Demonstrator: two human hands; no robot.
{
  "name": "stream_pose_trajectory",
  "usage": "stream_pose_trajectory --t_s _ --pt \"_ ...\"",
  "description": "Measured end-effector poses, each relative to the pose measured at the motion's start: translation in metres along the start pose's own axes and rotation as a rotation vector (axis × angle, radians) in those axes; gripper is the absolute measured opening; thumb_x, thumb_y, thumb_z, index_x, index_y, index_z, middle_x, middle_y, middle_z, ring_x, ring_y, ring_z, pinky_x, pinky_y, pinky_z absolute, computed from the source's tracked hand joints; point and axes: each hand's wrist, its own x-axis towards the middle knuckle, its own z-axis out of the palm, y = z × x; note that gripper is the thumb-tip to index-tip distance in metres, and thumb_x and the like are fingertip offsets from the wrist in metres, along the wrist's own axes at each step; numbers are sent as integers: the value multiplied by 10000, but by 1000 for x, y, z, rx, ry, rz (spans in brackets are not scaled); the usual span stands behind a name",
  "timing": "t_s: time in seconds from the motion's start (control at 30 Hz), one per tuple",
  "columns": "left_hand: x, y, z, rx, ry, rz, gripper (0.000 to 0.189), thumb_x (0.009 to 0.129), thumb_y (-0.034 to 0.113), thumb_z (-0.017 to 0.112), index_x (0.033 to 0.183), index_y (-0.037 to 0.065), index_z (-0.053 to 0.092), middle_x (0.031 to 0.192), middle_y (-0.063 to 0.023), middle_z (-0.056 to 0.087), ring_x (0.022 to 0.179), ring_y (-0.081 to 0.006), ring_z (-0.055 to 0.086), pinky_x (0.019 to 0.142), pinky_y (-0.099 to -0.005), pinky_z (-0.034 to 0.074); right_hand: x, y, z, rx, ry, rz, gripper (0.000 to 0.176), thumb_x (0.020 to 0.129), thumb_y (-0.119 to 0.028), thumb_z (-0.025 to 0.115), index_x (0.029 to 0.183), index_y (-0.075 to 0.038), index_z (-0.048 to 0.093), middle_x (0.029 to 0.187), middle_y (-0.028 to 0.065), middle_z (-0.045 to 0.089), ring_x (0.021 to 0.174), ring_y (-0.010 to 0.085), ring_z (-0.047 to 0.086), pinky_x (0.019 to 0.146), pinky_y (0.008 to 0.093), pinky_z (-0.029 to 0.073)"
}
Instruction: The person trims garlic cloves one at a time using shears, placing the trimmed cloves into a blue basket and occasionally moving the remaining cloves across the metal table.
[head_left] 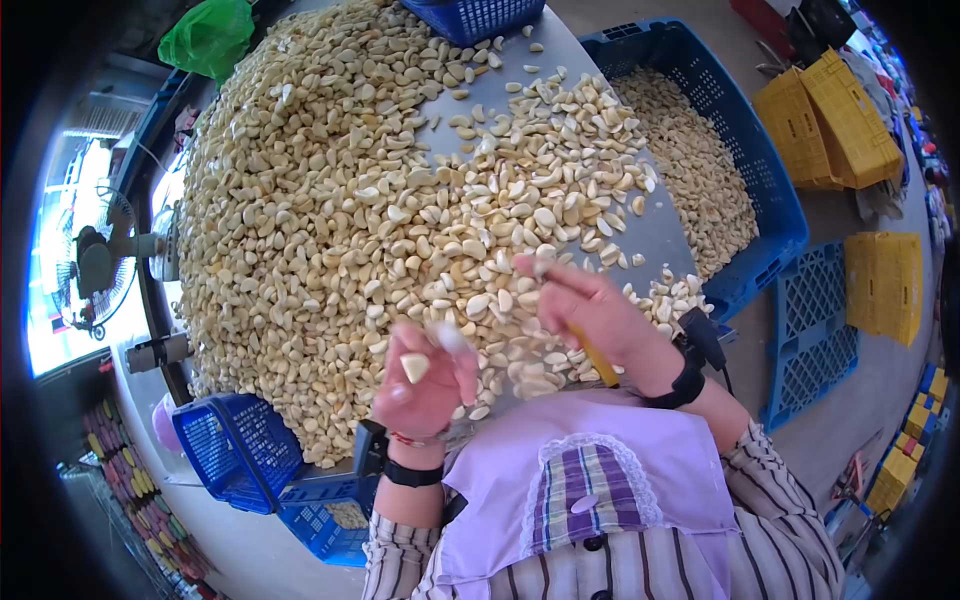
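Observation:
A big heap of peeled garlic cloves covers most of the grey metal table. My left hand is at the near edge of the heap, palm up with fingers curled round a garlic clove. Another whitish piece by its fingertips is blurred. To the right, my right hand grips a small knife by its yellow handle, which sticks out below the palm. The blade is hard to make out. Its index finger points left over the cloves, with something small and pale at the fingertip.
A large blue crate filled with cloves stands at the table's right edge. Blue baskets are at the near left, another blue basket at the far edge. Yellow crates, a green bag and a fan stand around.

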Motion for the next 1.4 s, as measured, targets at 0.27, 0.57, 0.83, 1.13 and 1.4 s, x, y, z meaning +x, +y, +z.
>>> stream_pose_trajectory --t_s 0.27,0.57,0.83,1.13,1.4 --pt "22 -21 -74 2140 -37 88 142 840 126 661 954 44 641 747 29 612 681 -89 573 597 -202 445 -2 -5 -16 -86 186 -17 411 962 -242 508 1350 -111 474 719 -34 507 531 16 418 473 149 354" --pt "8 -9 -53 324 324 -512 134 922 187 565 957 59 582 673 29 520 511 -31 394 426 -150 267 -3 16 -6 -729 -79 -205 607 889 -345 589 1414 -127 374 972 176 646 729 228 601 697 338 472" --pt "-15 -14 -46 49 -114 -490 210 886 213 581 971 23 553 721 -51 569 469 -56 395 400 -183 276 2 21 -4 -737 -111 -497 499 903 -273 580 1364 -125 460 835 137 637 640 169 577 600 277 456" --pt "27 -45 -50 2113 -52 106 283 782 206 717 1017 62 654 764 -113 585 610 -260 569 559 -325 470 1 1 -22 -183 204 -87 419 947 -257 540 1336 -110 494 723 -52 504 581 1 456 469 161 383" --pt "27 -31 -44 943 381 -410 107 853 44 632 960 31 633 810 29 604 606 -4 471 514 -147 362 -12 2 -24 -231 162 -102 494 925 -277 575 1364 -89 449 842 3 564 669 31 519 524 194 431"
